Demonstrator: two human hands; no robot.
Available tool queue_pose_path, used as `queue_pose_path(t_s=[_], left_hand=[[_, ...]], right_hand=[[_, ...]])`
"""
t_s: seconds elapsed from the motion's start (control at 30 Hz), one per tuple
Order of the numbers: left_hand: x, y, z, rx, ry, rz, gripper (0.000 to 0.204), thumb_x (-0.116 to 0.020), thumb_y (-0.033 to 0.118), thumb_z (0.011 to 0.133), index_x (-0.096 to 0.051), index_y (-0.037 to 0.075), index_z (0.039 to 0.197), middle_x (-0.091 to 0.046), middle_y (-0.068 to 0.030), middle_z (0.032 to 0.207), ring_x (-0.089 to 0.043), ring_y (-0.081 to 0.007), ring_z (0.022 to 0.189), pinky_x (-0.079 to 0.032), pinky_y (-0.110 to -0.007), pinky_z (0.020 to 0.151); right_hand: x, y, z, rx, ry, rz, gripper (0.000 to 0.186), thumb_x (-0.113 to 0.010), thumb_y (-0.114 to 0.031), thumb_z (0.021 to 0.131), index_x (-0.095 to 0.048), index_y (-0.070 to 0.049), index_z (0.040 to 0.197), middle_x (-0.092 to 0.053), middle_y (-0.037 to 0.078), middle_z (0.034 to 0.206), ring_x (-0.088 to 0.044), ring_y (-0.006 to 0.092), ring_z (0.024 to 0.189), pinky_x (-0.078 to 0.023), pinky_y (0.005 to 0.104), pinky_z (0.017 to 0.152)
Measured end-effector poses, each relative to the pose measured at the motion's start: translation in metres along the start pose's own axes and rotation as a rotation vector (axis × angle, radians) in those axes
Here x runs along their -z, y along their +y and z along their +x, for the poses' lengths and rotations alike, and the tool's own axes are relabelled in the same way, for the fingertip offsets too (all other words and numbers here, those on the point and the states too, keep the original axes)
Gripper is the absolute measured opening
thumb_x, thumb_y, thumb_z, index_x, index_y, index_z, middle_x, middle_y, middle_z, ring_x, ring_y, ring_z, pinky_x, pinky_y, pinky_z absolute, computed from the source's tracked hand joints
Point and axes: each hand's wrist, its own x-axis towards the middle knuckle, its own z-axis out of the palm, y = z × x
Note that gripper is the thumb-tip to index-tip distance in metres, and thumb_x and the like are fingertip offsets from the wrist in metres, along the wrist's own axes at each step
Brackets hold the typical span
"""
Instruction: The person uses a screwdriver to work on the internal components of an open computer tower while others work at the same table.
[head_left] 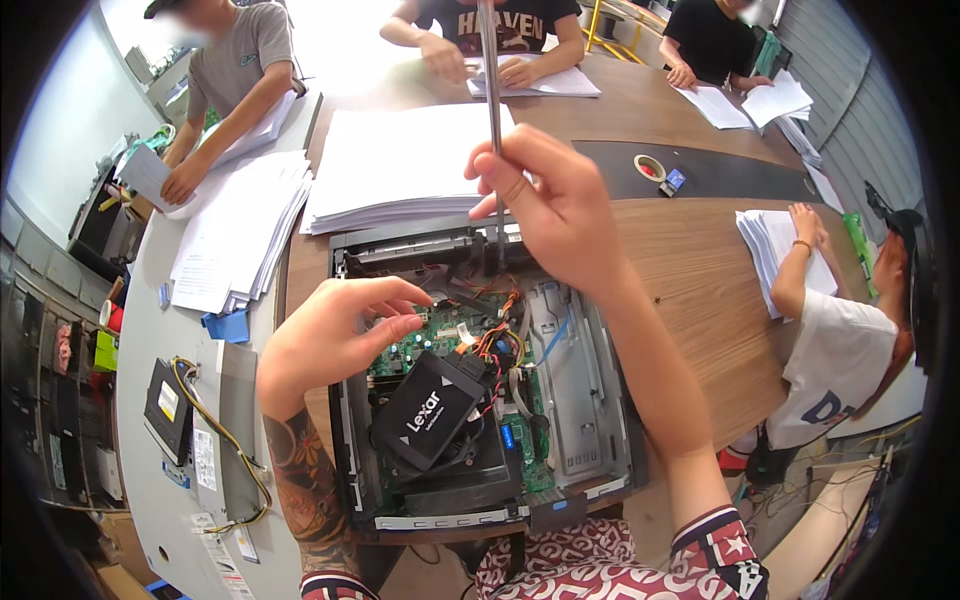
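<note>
My right hand (555,205) pinches the slim metal shaft of what looks like a long screwdriver (492,90). It stands nearly upright, its lower end inside the far part of an opened desktop computer case (632,440). My left hand (335,330) hovers over the case's left side, thumb and fingers apart, holding nothing. Just below its fingertips lies a green circuit board (405,345). A black solid-state drive (430,410) sits tilted in the middle of the case. Beside the drive runs a bundle of coloured wires (495,345).
Beyond the case lies a large paper stack (400,160); another stack (240,235) is at left. A power supply with cables (215,430) and a black drive (170,405) rest on the grey table. A tape roll (650,168) lies far right. Several people handle papers around the tables.
</note>
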Motion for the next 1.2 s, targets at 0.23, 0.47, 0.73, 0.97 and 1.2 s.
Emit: queue_pose_path(t_s=[0.23,0.47,0.73,0.97,1.2], left_hand=[[-0.005,0.000,0.013,0.037,0.046,0.017,0.018,-0.067,0.009,0.091,-0.071,-0.002,0.104,-0.073,-0.0094,0.089,-0.069,-0.0146,0.084,-0.053,-0.029,0.079],[-0.015,-0.012,0.024,0.075,-0.052,0.005,0.018,-0.067,0.013,0.091,-0.065,-0.004,0.086,-0.070,-0.0115,0.079,-0.068,-0.0158,0.074,-0.051,-0.030,0.069],[-0.023,-0.023,0.025,0.004,0.047,-0.051,0.022,-0.066,0.010,0.092,-0.053,-0.001,0.078,-0.061,-0.0051,0.067,-0.060,-0.0102,0.068,-0.047,-0.026,0.064],[-0.021,-0.023,0.024,0.066,0.100,-0.018,0.038,-0.068,0.006,0.090,-0.038,0.005,0.068,-0.045,0.0009,0.062,-0.046,-0.0069,0.058,-0.037,-0.026,0.052],[-0.024,-0.022,0.027,0.032,0.052,-0.019,0.040,-0.069,0.006,0.090,-0.036,0.006,0.067,-0.042,0.0017,0.062,-0.046,-0.0071,0.059,-0.038,-0.025,0.054]], right_hand=[[0.020,0.008,-0.009,-0.155,-0.064,0.042,0.018,-0.061,-0.012,0.097,-0.064,0.006,0.095,-0.063,0.008,0.086,-0.062,0.0120,0.076,-0.058,0.0285,0.068],[0.018,0.023,-0.007,-0.101,-0.058,0.112,0.020,-0.060,-0.012,0.099,-0.062,0.007,0.094,-0.062,0.008,0.089,-0.063,0.0120,0.076,-0.058,0.0269,0.066],[0.013,0.021,-0.008,0.020,0.087,0.129,0.017,-0.063,-0.012,0.097,-0.064,0.004,0.094,-0.062,0.007,0.085,-0.060,0.0103,0.071,-0.056,0.0259,0.058],[0.013,0.019,-0.009,-0.010,-0.032,0.148,0.016,-0.059,-0.008,0.098,-0.063,0.007,0.093,-0.061,0.007,0.088,-0.060,0.0109,0.074,-0.057,0.0249,0.059],[0.013,0.022,-0.010,-0.074,-0.058,0.146,0.015,-0.060,-0.007,0.098,-0.064,0.007,0.094,-0.061,0.007,0.087,-0.060,0.0100,0.074,-0.057,0.0250,0.059]])
